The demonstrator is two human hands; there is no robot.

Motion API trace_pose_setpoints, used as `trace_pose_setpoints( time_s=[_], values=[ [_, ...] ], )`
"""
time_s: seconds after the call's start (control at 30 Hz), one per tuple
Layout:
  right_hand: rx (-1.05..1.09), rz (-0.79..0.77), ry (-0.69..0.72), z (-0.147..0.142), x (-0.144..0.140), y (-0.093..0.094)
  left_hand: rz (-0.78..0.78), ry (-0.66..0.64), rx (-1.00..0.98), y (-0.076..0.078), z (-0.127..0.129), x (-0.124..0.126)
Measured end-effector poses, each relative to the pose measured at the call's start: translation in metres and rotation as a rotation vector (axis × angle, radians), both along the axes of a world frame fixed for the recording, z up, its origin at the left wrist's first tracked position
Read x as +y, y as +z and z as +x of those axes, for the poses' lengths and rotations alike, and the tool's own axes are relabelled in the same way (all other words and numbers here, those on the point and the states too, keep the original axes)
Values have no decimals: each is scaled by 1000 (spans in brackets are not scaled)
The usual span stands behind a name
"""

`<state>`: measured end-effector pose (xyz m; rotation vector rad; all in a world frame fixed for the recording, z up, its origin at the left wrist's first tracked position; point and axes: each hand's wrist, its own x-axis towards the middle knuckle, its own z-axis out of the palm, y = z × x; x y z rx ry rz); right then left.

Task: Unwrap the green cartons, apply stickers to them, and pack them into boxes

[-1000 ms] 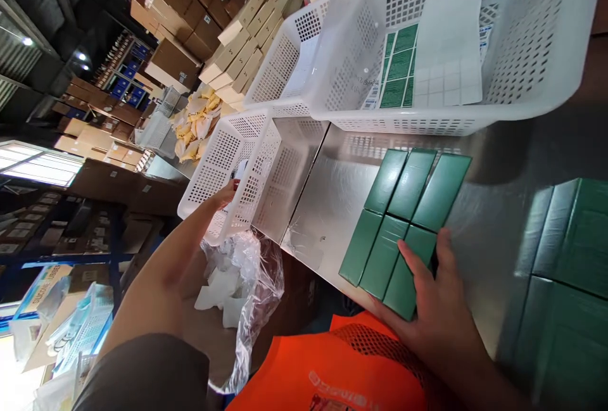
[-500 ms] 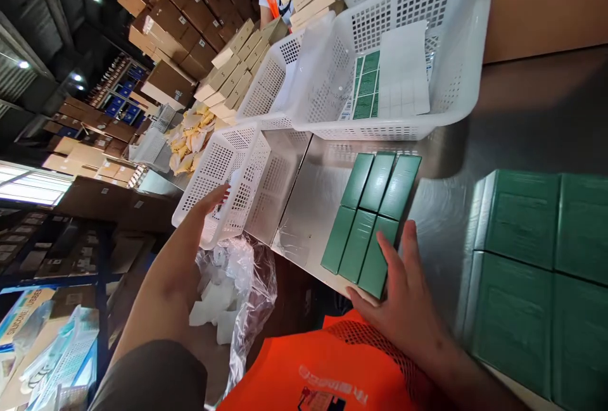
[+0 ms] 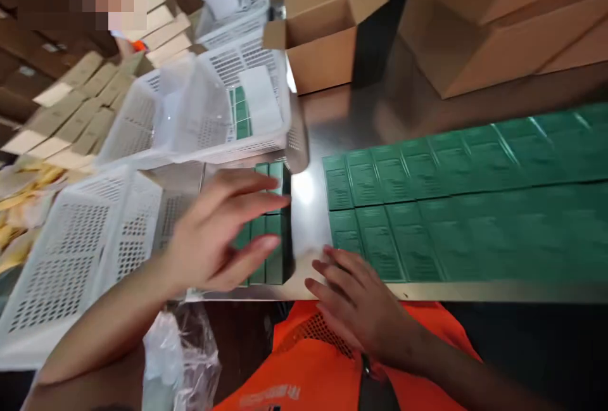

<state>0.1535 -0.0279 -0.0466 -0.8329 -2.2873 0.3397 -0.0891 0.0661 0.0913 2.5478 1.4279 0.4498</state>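
Observation:
A block of several small dark green boxes (image 3: 273, 233) stands on the steel table (image 3: 361, 107) near its front edge. My left hand (image 3: 223, 233) hovers over that block with fingers spread, holding nothing. My right hand (image 3: 354, 300) rests flat on the table edge just right of the block, fingers apart, its fingertips close to a wide layer of flat green boxes (image 3: 456, 196) that covers the table to the right. The picture is blurred by motion.
A white perforated basket (image 3: 71, 252) stands at the left. Another white basket (image 3: 199, 113) behind the block holds label sheets. Open cardboard cartons (image 3: 323, 37) stand at the back, and tan boxes (image 3: 76, 113) are stacked far left. Clear plastic wrap (image 3: 180, 354) hangs below the table.
The view swung to the right. My left hand left the left basket and came over the green block. My right hand slid off the block onto the table edge beside it.

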Motion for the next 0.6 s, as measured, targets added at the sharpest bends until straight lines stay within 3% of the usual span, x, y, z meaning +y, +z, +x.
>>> trace_pose_setpoints(
  time_s=[0.03,0.07,0.1,0.23,0.33,0.43,0.6],
  values=[
    [-33,14,-37,8,-3,2,26,-192,-4,-5,27,17],
    [-79,19,-80,14,-7,3,9,-297,14,-12,50,37],
    [-135,9,-133,19,-11,4,-23,-318,45,-21,70,58],
    [-344,-108,-337,25,-17,0,-302,-79,266,-69,110,136],
    [-427,-118,-390,23,-15,-5,-425,-49,342,-97,111,160],
    [-457,-91,-431,21,-15,-10,-447,-60,369,-102,108,159],
    [-399,-22,-432,11,-19,-20,-412,-26,379,-83,104,150]
  ],
)
